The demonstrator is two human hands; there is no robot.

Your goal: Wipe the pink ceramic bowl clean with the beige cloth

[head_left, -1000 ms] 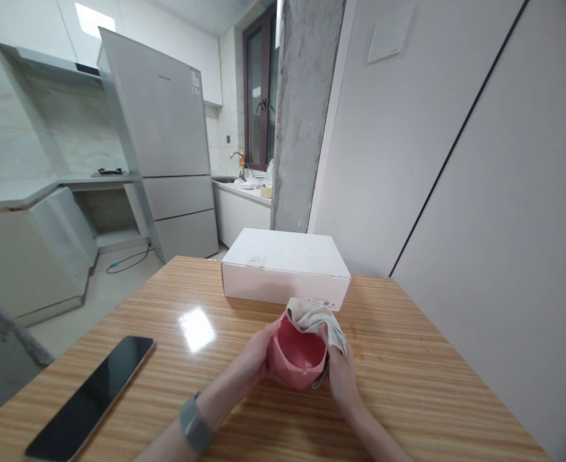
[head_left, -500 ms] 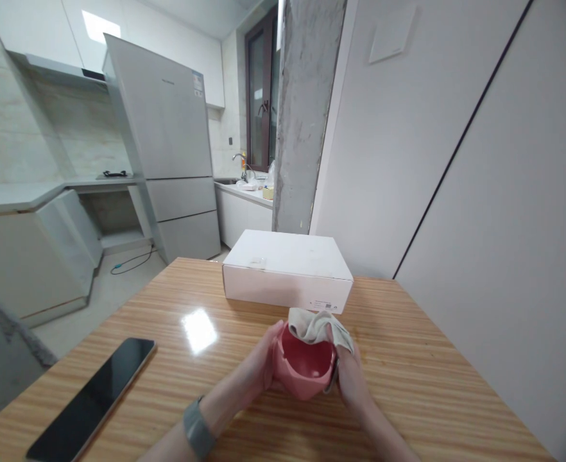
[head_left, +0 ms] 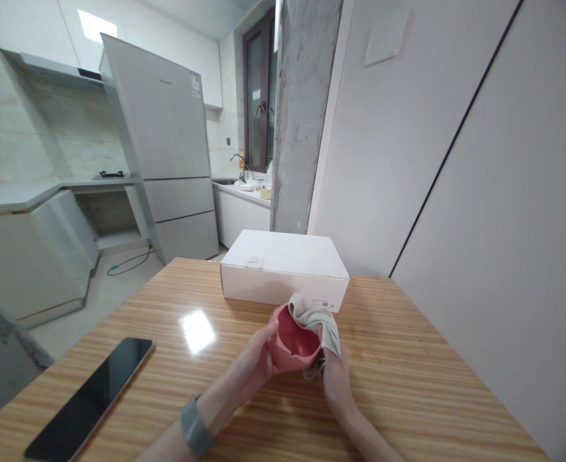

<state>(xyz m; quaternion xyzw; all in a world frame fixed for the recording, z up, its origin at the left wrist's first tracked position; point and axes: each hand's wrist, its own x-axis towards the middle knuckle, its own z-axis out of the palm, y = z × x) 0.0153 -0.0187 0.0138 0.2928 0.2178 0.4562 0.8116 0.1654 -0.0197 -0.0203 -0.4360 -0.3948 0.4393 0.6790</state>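
Note:
A pink bowl-like container [head_left: 287, 353] with faceted sides is held above the wooden table [head_left: 398, 385], its opening facing up and toward me. My left hand [head_left: 257, 362] grips its left side, thumb near the rim. A beige cloth [head_left: 317, 321] drapes over the right part of the rim and hangs down outside. My right hand [head_left: 335, 372] is closed on the cloth, pressing it against the container's right side; some of its fingers are hidden by the cloth. A grey band circles my left wrist.
Behind the container lies a closed white box [head_left: 283, 256]. At the left of the table is a black phone [head_left: 93, 394]. Beyond the table stand a grey refrigerator [head_left: 162, 122] and a rough concrete column [head_left: 300, 115].
Both hands have shifted slightly left and up with the container and cloth. The container has turned and tilted, and its opening now points more to the right.

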